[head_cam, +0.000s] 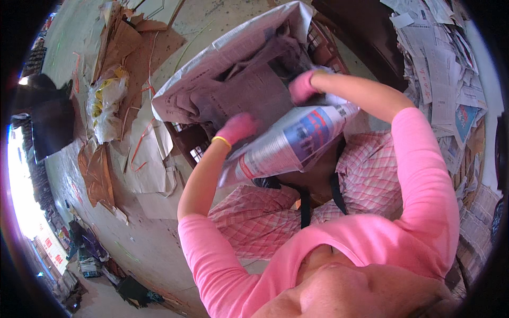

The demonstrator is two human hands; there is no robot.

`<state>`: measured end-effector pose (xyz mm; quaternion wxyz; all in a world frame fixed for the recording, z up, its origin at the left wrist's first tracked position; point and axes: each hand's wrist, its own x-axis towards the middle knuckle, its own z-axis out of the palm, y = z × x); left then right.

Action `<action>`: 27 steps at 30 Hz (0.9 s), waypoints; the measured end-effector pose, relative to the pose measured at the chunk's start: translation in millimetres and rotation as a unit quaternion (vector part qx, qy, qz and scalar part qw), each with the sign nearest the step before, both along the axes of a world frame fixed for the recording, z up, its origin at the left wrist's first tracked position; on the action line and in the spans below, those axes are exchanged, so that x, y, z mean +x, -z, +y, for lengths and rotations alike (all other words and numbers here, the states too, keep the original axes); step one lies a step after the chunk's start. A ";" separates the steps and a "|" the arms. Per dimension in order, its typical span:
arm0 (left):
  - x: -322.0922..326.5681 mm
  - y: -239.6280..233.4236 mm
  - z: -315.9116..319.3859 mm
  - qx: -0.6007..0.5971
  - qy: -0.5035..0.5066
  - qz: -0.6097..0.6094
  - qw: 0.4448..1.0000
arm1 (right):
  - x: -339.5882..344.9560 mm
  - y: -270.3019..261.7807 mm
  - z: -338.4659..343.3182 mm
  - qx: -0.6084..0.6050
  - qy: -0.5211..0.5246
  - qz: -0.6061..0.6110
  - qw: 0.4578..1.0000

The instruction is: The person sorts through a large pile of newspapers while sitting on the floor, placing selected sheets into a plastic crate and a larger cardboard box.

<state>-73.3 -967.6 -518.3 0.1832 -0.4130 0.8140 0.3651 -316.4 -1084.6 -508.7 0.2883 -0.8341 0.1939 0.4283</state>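
Note:
Before me stands a brown plastic crate [324,47], lined with sheets of newspaper [238,89] that spread over its rim. A printed newspaper flap [290,145] with a blue and red picture hangs over the crate's near side, towards my knees. My left hand [238,126], in a pink glove, is at the lining near the crate's left side; its fingers are blurred. My right hand [303,87], also gloved in pink, is by the lining at the right side. Its fingers look curled, but whether either hand grips the paper is unclear.
Stacked newspapers [437,67] lie on the right. On the floor to the left are torn brown paper [123,47], a clear plastic bag with yellow parts [106,103], a pale paper sheet [149,155] and orange strapping [140,147]. A dark panel [362,31] stands behind the crate.

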 end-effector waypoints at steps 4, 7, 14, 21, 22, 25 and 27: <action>13.3 26.7 19.8 0.168 -0.165 -0.030 0.971 | -17.5 37.9 33.7 0.126 0.029 0.125 0.984; 35.8 43.2 16.4 0.161 -0.100 0.028 0.981 | -13.7 52.8 22.3 0.106 0.012 0.077 0.991; 78.3 107.1 -25.4 -0.059 -0.449 0.004 0.892 | 10.0 7.7 -20.7 0.163 0.371 -0.052 0.913; -73.5 -142.2 24.9 0.197 -0.244 0.388 0.867 | -178.8 -148.1 24.5 0.230 0.602 -0.401 0.651; -84.9 -154.5 48.4 0.461 -0.242 0.396 0.757 | -216.5 -141.8 37.9 0.057 0.662 -0.368 0.651; -140.7 -123.4 88.0 0.426 -0.188 0.255 0.847 | -317.7 -44.7 126.2 -0.184 0.692 -0.178 0.675; -157.3 -66.9 86.0 0.153 -0.102 0.186 0.965 | -324.2 41.9 199.7 -0.202 0.635 -0.044 0.744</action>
